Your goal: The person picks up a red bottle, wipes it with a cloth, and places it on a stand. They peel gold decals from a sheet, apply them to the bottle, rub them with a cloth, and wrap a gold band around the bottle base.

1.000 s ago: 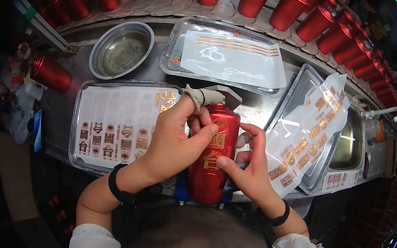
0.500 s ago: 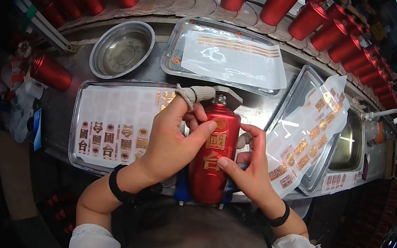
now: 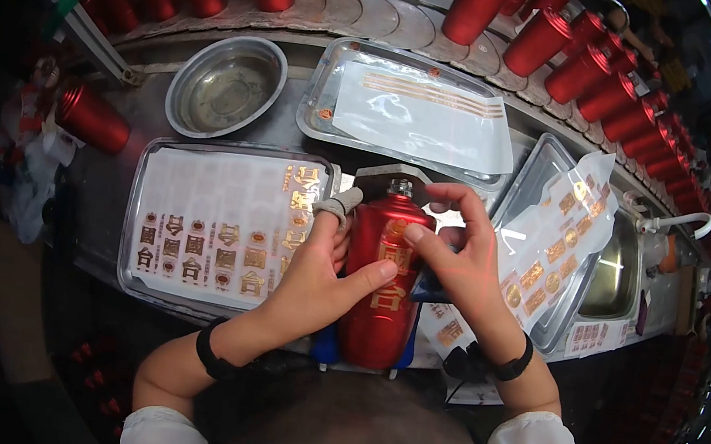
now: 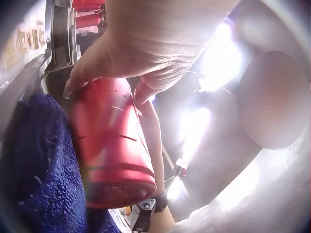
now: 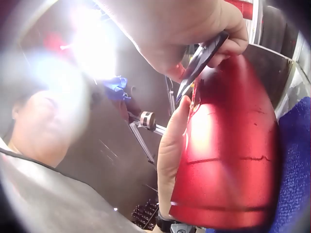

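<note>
A red bottle (image 3: 373, 338) with gold characters stands tilted toward the person, its threaded neck bare at the top. My left hand (image 3: 318, 283) grips its left side, thumb across the front beside the lower character and a pale cloth cover (image 3: 338, 205) on the index finger. On the upper right, my right hand (image 3: 465, 256) has its thumb at the round gold emblem (image 3: 398, 228). In the right wrist view that hand holds a flat dark scraper (image 5: 204, 60) with its edge close to the bottle's front. Blue cloth (image 4: 41, 165) lies behind the bottle.
A tray (image 3: 133, 232) of gold-character sticker sheets lies left, another tray (image 3: 314, 86) behind. A metal bowl (image 3: 183, 84) stands back left. Right are a sticker sheet (image 3: 545, 252) and a basin (image 3: 612, 278). Red bottles (image 3: 538, 45) line a conveyor (image 3: 357, 16) at the back.
My left thumb has moved down from the emblem to the lower character. My right hand has risen from the lower character to the emblem. The conveyor bottles have shifted right.
</note>
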Demonstrator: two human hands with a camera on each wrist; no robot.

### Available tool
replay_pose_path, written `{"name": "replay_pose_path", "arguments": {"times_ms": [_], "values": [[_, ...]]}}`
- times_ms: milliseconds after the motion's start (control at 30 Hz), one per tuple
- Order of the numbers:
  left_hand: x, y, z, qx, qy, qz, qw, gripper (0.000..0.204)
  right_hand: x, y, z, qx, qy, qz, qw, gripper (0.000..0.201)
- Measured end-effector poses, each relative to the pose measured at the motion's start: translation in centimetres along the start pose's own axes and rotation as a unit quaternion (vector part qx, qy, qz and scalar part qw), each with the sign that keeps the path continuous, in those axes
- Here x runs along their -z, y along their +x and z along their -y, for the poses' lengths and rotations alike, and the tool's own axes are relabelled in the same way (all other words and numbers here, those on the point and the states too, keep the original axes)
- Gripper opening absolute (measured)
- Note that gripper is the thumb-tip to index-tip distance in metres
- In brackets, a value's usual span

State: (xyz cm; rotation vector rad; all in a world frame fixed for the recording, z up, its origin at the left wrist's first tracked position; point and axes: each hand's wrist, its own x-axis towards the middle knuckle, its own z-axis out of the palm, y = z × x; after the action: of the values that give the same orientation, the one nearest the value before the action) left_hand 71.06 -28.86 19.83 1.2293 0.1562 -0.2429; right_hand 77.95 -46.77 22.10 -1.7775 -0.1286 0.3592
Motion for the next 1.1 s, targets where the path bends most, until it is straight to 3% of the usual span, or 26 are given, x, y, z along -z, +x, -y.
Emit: {"name": "replay_pose_path", "arguments": {"times_ms": [67, 300, 1100], "values": [[-0.13, 0.01, -0.07, -0.002, 0.002, -0.005, 1.0, 0.084, -0.66, 0.41, -1.02, 0.046, -0.037, 0.007, 0.998, 0.048], [0.18, 0.07, 0.48, -0.011, -0.005, -0.008, 1.0, 0.078, -0.86, 0.5, -0.59, 0.006, -0.025, 0.004, 1.0, 0.043], [0.25, 0.22, 0.06, 0.0, -0.018, -0.009, 1.0, 0.083, -0.88, 0.68, -0.93, 0.067, -0.049, 0.0, 0.997, 0.036]]}}
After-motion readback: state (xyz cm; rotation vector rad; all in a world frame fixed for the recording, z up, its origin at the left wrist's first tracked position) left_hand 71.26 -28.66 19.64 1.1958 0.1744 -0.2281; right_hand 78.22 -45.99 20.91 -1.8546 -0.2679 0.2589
